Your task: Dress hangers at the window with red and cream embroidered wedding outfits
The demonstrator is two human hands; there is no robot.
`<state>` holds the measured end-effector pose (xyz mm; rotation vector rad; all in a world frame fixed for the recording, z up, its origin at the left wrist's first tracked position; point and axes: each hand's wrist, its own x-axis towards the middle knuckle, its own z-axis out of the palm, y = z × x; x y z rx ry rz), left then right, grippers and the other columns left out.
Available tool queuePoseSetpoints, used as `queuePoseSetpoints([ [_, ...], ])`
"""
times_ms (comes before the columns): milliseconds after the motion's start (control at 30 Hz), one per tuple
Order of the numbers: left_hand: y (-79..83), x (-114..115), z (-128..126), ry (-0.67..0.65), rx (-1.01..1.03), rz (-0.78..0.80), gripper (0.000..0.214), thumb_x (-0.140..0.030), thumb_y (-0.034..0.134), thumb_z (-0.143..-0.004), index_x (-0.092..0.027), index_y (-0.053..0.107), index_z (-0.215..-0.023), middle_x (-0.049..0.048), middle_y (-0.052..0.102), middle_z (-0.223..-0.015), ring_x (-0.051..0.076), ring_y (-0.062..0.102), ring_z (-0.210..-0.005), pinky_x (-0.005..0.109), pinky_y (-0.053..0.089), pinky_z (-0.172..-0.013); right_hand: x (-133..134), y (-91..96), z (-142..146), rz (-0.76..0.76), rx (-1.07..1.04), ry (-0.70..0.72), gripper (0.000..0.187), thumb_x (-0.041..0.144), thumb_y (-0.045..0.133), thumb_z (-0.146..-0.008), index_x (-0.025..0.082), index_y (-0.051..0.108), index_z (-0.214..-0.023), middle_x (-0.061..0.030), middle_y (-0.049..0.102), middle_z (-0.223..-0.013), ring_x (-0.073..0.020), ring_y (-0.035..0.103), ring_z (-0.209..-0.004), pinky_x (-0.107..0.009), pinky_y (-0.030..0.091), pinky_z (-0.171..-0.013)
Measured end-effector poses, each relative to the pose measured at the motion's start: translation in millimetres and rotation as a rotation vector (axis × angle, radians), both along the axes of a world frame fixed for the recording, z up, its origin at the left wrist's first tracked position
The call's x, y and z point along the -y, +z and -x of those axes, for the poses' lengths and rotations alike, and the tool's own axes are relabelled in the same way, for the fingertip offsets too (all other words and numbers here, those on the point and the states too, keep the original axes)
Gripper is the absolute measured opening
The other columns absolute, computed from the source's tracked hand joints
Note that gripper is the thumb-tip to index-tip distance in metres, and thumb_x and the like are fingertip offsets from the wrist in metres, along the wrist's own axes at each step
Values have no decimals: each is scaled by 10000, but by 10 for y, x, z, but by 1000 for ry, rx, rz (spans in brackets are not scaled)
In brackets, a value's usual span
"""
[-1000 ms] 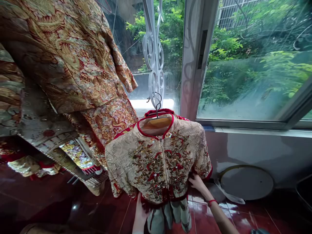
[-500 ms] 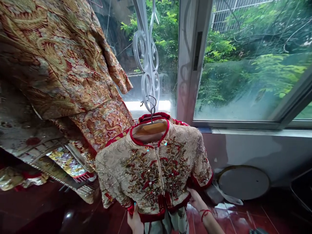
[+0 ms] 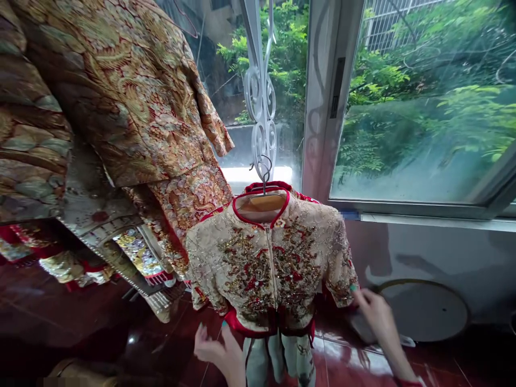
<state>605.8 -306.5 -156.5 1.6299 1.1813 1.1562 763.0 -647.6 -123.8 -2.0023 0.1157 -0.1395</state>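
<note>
Head view: red-edged, cream beaded cloth jacket (image 3: pixel 250 263) on a metal hanger (image 3: pixel 264 186).
Left hand (image 3: pixel 220 346) loosely spread by its hem (image 3: pixel 237 325); right hand (image 3: pixel 374 312) at one sleeve (image 3: pixel 342 269), but I can't tell if it grips.

Okay so this jacket (image 3: pixel 245 263) is cream with red neck trim, the front all crusted in gold and red beadwork around a centre zip. It hangs upright, front out, above and between the left hand (image 3: pixel 220 348) and right hand (image 3: pixel 375 310): red hem near the left thumb, cuff right by the right fingertips.
</note>
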Motion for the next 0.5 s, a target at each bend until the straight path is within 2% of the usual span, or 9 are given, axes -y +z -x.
queuePoseSetpoints([
  [67,296,137,-161,-168,0,-419,599,-442,630,-740,-190,478,-1262,209,393,-1394,394,333,-1364,593,264,-1120,-178,334,-54,82,379,-220,328,443,523,-813,206,724,-921,-161,713,-1039,-374,603,-1084,-529,426,-955],
  [100,436,189,-318,-297,-17,-579,534,-427,634,-740,-185,550,-1210,210,419,-1378,403,339,-1359,596,250,-1128,-381,479,-89,129,555,-210,348,412,508,-828,207,722,-1010,-163,681,-1160,-375,538,-1203,-549,359,-1038],
  [133,559,221,-508,-427,-79,-673,455,-397,635,-748,-196,617,-1156,204,459,-1358,411,351,-1353,607,230,-1134,-633,598,-129,206,702,-105,353,389,522,-822,221,718,-1063,-151,651,-1239,-374,479,-1279,-563,289,-1095],
  [200,731,225,-908,-580,-204,-744,396,-314,597,-780,-206,679,-1152,197,517,-1348,420,380,-1340,647,212,-1122,-1168,743,-227,406,846,174,377,327,547,-825,287,687,-1172,-92,609,-1334,-356,414,-1349,-581,166,-1149],
  [233,774,206,-1081,-605,-249,-751,406,-291,577,-795,-211,685,-1178,190,532,-1355,418,384,-1343,657,211,-1118,-1399,770,-281,488,849,226,420,287,534,-843,303,646,-1247,-76,586,-1371,-344,390,-1370,-589,122,-1155],
  [300,783,163,-1314,-583,-313,-767,443,-266,530,-825,-222,662,-1246,168,539,-1388,400,382,-1360,658,216,-1120,-1711,760,-374,589,836,226,453,266,522,-876,309,591,-1322,-74,560,-1405,-335,371,-1382,-605,72,-1154],
  [400,714,165,-1339,-511,-371,-864,460,-238,488,-856,-249,630,-1293,141,532,-1417,371,390,-1370,638,236,-1127,-1775,713,-410,628,868,168,436,297,537,-900,298,580,-1334,-86,544,-1420,-335,378,-1375,-608,77,-1156],
  [467,756,182,-1179,-490,-346,-958,482,-222,496,-863,-264,592,-1334,145,510,-1432,375,400,-1364,636,261,-1117,-1609,774,-375,615,946,190,454,281,540,-901,306,554,-1354,-81,512,-1448,-323,371,-1386,-591,120,-1165],
  [500,845,168,-1067,-495,-320,-990,524,-219,503,-868,-269,529,-1389,151,467,-1464,380,383,-1375,641,261,-1116,-1481,857,-364,582,1002,178,475,267,541,-899,312,529,-1372,-78,485,-1468,-318,353,-1400,-586,141,-1167],
])
